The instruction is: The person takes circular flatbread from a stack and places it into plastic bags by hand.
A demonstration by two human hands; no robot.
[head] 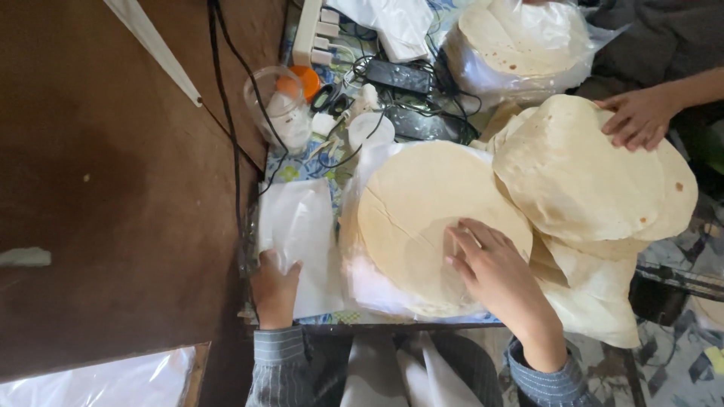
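Much of the scene was cut off or covered: the person's forearms entered from the bottom edge with only striped grey cuffs showing, and the co-worker at the upper right appeared only as a bare forearm and a hand. The lower flatbreads in the centre stack were hidden under the top flatbread, and the tangle of black cables in the upper middle was hard to sort out.

The left hand lay at the lower centre-left, palm down, fingers curled loosely over the near edge of a white plastic bag lying flat on the table; whether it pinched the bag could not be told. The right hand reached up from the lower right, fingers spread and pressed flat on the top flatbread near its lower right rim, open and clasping nothing.

The co-worker's hand rested on a second, larger pile of flatbreads at the right, which overlapped the centre stack. A clear plastic cup lay tipped in the upper middle-left.
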